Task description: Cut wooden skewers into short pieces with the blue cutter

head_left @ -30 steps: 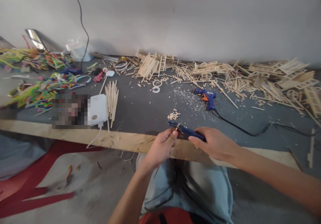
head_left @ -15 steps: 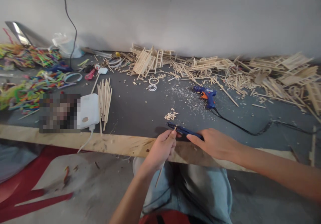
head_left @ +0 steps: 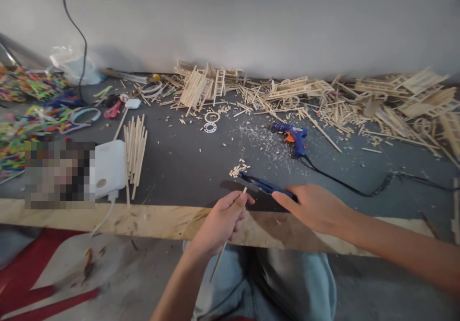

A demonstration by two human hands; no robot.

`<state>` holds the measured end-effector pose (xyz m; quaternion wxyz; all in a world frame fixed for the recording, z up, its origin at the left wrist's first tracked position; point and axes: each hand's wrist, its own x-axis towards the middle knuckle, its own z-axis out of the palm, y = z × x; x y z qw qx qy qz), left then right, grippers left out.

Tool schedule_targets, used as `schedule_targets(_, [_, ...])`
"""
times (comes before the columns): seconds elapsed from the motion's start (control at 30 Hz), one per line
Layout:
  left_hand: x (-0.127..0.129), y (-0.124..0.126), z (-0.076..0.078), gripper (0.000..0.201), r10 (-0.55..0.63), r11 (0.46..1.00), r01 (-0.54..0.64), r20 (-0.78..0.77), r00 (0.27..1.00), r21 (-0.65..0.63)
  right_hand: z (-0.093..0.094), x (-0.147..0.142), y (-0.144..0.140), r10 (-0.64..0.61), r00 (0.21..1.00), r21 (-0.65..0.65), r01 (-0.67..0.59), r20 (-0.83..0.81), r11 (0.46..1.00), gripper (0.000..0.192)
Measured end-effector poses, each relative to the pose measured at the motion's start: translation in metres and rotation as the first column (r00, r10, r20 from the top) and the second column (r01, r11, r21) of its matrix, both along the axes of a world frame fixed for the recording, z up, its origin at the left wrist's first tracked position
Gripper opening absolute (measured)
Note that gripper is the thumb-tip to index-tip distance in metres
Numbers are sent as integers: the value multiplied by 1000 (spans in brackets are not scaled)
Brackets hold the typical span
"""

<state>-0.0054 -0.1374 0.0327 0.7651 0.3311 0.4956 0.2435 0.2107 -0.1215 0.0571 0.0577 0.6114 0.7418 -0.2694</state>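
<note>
Left hand (head_left: 221, 220) pinching one stick (head_left: 226, 242), right hand (head_left: 311, 206) gripping one blue cutter (head_left: 262, 185), one glue gun (head_left: 293, 136)

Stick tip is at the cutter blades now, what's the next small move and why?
Probably squeeze the blue-handled cutter shut. The right hand holds its handles; the left hand pinches the thin wooden stick with its tip at the blades, just short of the small pile of cut wooden bits on the dark table top.

On the dark tabletop (head_left: 187, 163), a blue glue gun (head_left: 293, 136) lies amid shavings, with stick scraps (head_left: 323, 100) behind it, a stick bundle (head_left: 134, 151) and white box (head_left: 109, 167) far left of it.
</note>
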Motion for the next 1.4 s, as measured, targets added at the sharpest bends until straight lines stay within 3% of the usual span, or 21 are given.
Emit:
schedule_targets(0.13, [-11, 11, 1, 36, -73, 993, 84, -132, 989, 80, -5, 7, 4, -39, 999, -19, 39, 3, 999, 60])
schedule_targets(0.23, [-27, 35, 2, 34, -54, 957, 149, -349, 936, 250, -8, 11, 6, -70, 997, -34, 69, -32, 997, 57])
schedule_targets(0.3, [-39, 60, 2, 32, 47, 896, 204, -541, 839, 394, -10, 12, 7, -94, 994, -45, 91, -60, 995, 56])
schedule_targets(0.37, [-50, 89, 1, 26, 155, 821, 302, -699, 698, 484, -11, 13, 7, -118, 990, -60, 113, -82, 992, 55])
schedule_targets(0.47, [-58, 132, 0, 17, 267, 760, 435, -843, 468, 482, -15, 16, 7, -144, 985, -69, 138, -92, 988, 56])
schedule_targets(0.53, [-58, 154, -1, 16, 265, 728, 518, -882, 391, 448, -18, 19, 6, -161, 982, -69, 154, -100, 986, 56])
schedule_targets(0.7, [-50, 184, -1, 18, 288, 713, 571, -913, 290, 407, -23, 23, 5, -187, 975, -76, 179, -119, 981, 57])
schedule_targets(0.87, [-42, 189, 2, 18, 275, 711, 613, -939, 207, 344, -23, 23, 6, -183, 976, -81, 174, -118, 981, 55])
schedule_targets(0.97, [-37, 180, 5, 17, 235, 689, 646, -944, 232, 330, -22, 24, 5, -186, 975, -69, 179, -124, 982, 56])
schedule_targets(1.2, [-26, 129, 10, 11, 16, 620, 669, -860, 511, 409, -21, 24, 2, -225, 960, -65, 217, -168, 974, 59])
schedule_targets(1.4, [-20, 76, 26, 34, 14, 582, 651, -806, 591, 487, -20, 23, -1, -217, 964, -62, 209, -155, 976, 60])
